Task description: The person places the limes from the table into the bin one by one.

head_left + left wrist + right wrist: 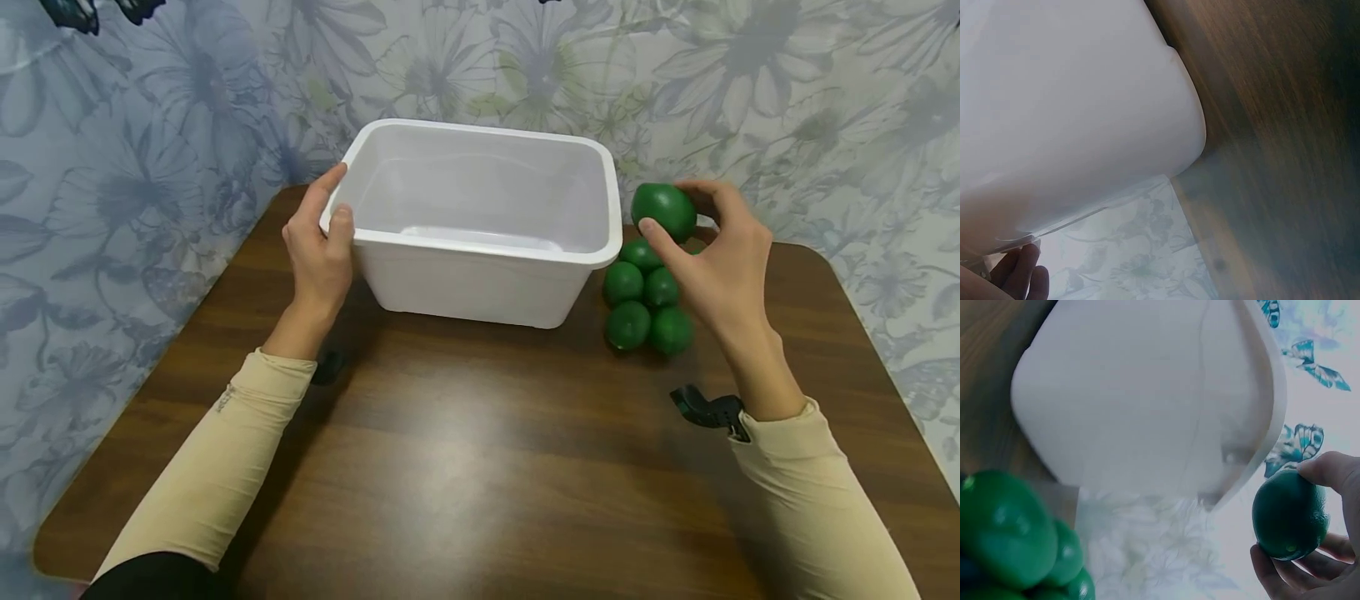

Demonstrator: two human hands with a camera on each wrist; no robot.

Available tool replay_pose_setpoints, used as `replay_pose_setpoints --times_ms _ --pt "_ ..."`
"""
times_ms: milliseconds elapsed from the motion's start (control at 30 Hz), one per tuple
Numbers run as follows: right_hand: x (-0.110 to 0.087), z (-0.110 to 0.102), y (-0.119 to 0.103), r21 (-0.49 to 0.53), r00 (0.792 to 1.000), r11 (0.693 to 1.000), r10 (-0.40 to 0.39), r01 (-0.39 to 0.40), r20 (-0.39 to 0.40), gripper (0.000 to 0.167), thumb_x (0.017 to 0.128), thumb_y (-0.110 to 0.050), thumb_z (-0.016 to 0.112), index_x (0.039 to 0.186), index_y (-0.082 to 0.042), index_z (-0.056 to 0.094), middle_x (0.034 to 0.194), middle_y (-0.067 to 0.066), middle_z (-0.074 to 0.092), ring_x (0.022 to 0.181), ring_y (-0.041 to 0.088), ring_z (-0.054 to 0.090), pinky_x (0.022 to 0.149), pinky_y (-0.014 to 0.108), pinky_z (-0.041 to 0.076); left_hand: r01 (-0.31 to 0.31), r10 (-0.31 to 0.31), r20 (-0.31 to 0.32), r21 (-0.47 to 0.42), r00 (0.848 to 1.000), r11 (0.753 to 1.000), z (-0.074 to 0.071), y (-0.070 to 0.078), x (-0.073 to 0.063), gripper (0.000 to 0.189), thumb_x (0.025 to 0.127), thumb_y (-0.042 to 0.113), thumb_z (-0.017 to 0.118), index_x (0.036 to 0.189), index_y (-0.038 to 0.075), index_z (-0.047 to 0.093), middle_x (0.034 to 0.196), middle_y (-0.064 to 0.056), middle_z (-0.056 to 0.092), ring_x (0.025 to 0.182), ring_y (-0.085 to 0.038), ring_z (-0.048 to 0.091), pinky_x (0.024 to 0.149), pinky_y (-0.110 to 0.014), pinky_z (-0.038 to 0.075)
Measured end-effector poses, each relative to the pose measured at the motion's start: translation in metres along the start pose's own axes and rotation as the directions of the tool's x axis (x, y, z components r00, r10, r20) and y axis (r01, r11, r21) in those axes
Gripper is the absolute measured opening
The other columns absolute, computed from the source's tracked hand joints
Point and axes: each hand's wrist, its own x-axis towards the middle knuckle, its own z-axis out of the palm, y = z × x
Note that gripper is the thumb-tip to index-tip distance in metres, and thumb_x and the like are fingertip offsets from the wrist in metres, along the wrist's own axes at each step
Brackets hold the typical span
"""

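A white plastic tub (472, 279) stands on the wooden table, and its inside looks bare. My left hand (322, 242) grips its left rim, thumb at the front corner; in the left wrist view its fingers (1022, 272) show at the tub's edge. My right hand (727, 267) holds a green lime (664, 212) between thumb and fingers, just right of the tub and above a cluster of limes (628, 325). In the right wrist view the held lime (1290, 514) is apart from the tub wall (1141, 394). The hand partly hides the cluster.
The brown wooden table (450, 467) extends in front of the tub. Behind it rises a wall with floral paper (540, 67). A black strap mount (708, 408) sits at my right wrist, over the table.
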Motion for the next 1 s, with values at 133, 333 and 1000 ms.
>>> replay_pose_setpoints --times_ms 133,333,1000 --pt "0.008 0.007 -0.017 0.030 1.000 1.000 -0.008 0.008 -0.001 0.047 0.088 -0.018 0.081 0.131 -0.001 0.068 0.124 0.008 0.073 0.109 0.005 0.067 0.083 0.012 0.052 -0.005 0.005 -0.002 -0.001 1.000 1.000 0.003 -0.005 0.004 0.064 0.087 0.036 0.049 0.137 0.002 0.069 0.136 -0.015 0.072 0.121 -0.033 0.069 0.099 -0.026 0.051" --pt "0.020 0.024 -0.013 0.040 0.999 0.998 -0.052 0.051 0.016 0.049 0.087 -0.022 0.084 0.130 -0.005 0.069 0.122 0.001 0.075 0.108 0.006 0.069 0.082 0.013 0.053 -0.023 0.023 -0.014 0.017 1.000 1.000 0.000 -0.009 0.007 0.064 0.087 0.036 0.049 0.137 0.003 0.070 0.134 -0.015 0.072 0.119 -0.034 0.070 0.097 -0.024 0.051" --pt "0.016 0.049 -0.018 0.045 0.947 0.974 -0.226 0.222 0.229 0.043 0.093 -0.026 0.078 0.132 -0.010 0.071 0.120 0.007 0.076 0.097 0.020 0.070 0.085 0.033 0.050 0.015 -0.014 -0.018 0.025 1.000 1.000 0.002 -0.009 0.001 0.063 0.086 0.035 0.049 0.136 0.004 0.071 0.134 -0.011 0.073 0.121 -0.028 0.069 0.099 -0.024 0.050"
